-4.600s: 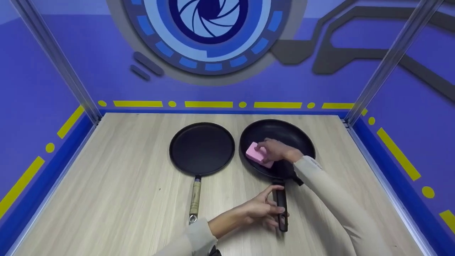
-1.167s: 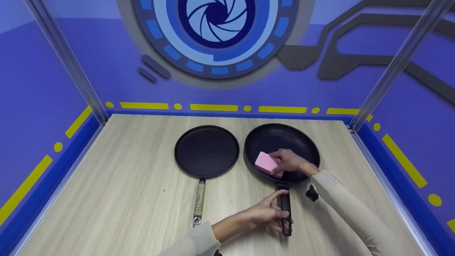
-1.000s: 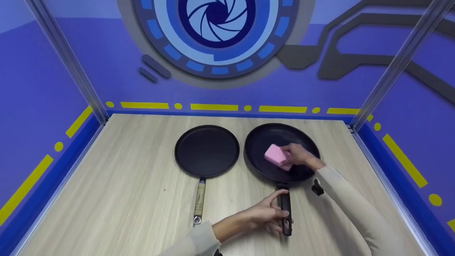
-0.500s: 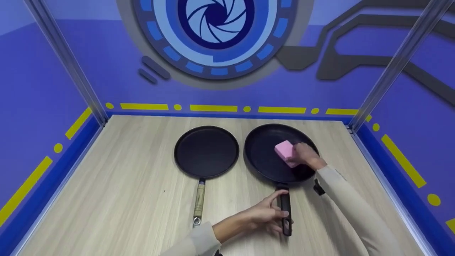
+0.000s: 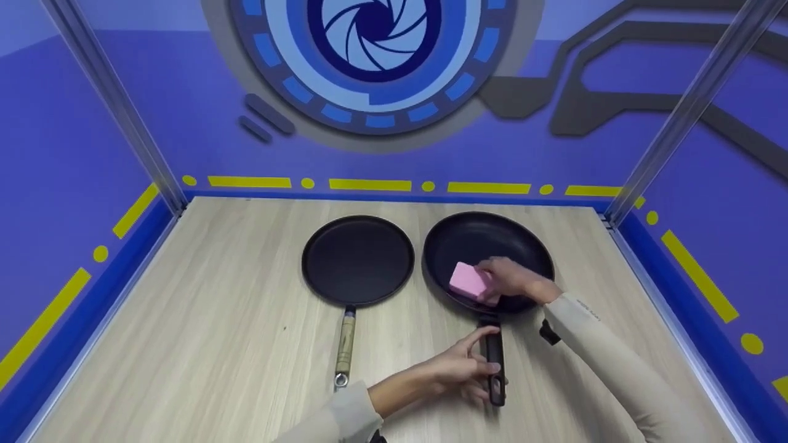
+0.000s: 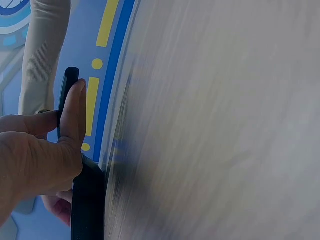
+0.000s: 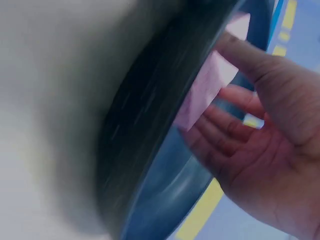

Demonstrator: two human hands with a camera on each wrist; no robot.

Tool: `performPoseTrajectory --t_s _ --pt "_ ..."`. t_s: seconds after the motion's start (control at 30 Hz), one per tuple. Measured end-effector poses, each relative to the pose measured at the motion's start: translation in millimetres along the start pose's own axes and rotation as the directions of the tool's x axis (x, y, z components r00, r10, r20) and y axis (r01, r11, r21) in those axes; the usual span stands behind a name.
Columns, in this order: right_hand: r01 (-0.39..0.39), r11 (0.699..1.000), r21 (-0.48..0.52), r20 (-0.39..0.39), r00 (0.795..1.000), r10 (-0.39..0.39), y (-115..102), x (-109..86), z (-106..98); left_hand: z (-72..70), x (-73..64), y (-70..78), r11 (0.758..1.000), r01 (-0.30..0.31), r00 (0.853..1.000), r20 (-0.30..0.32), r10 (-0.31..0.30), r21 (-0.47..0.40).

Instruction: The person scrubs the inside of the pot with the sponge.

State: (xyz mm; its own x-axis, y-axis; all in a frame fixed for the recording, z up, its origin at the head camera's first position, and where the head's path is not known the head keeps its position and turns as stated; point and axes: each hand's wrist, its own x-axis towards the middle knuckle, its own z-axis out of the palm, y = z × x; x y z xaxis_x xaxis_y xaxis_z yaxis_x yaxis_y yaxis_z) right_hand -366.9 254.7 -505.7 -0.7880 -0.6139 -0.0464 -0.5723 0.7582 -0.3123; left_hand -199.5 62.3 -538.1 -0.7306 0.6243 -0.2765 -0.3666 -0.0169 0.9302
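A deep black frying pan (image 5: 486,234) lies on the right half of the table, its handle pointing toward the person. My left hand (image 5: 455,369) grips that black handle (image 5: 495,351) between thumb and fingers; the left wrist view shows the handle (image 6: 68,90) between them from the side. Inside the pan, my right hand (image 5: 511,277) pinches a pink sponge (image 5: 471,282) near the lower part of the bowl. In the right wrist view the thumb and fingers hold the sponge (image 7: 212,82) behind the pan's near wall (image 7: 150,110), which hides part of it.
To the left lies a flat black griddle pan (image 5: 358,261) with a bamboo-look handle (image 5: 346,344). Both rest on a pale wood-grain table (image 5: 234,295). Blue printed walls (image 5: 381,163) with metal corner posts (image 5: 117,104) enclose the back and sides.
Within the pan, my right hand has moved the sponge up and right, then back down and left over the last half second. The left hand keeps its grip on the handle.
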Motion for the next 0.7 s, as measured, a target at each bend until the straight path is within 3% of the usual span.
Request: performPoseTrajectory --t_s 0.07,0.13,0.3,0.5,0.7 --pt "-0.022 1.0 0.012 -0.019 1.0 0.022 16 -2.7 -4 -0.2 0.2 0.3 1.0 0.003 1.0 0.007 -0.003 0.0" --pt "-0.109 0.994 -0.012 -0.049 0.993 0.109 30 -5.9 -9 -0.6 0.7 1.0 1.0 0.003 1.0 0.017 -0.003 0.001" --pt "-0.338 0.936 -0.1 -0.114 0.938 0.327 48 -12.4 -15 -1.6 1.6 2.9 1.0 0.0 1.0 0.03 0.0 -0.008" --pt "-0.34 0.921 -0.192 -0.044 0.94 0.338 36 -13.3 -21 -1.1 1.4 5.0 1.0 -0.001 0.999 0.037 0.001 0.003" --pt "-0.272 0.949 -0.16 0.046 0.958 0.282 10 -18.6 -18 -0.5 1.0 3.7 1.0 0.003 1.0 0.03 -0.003 0.005"
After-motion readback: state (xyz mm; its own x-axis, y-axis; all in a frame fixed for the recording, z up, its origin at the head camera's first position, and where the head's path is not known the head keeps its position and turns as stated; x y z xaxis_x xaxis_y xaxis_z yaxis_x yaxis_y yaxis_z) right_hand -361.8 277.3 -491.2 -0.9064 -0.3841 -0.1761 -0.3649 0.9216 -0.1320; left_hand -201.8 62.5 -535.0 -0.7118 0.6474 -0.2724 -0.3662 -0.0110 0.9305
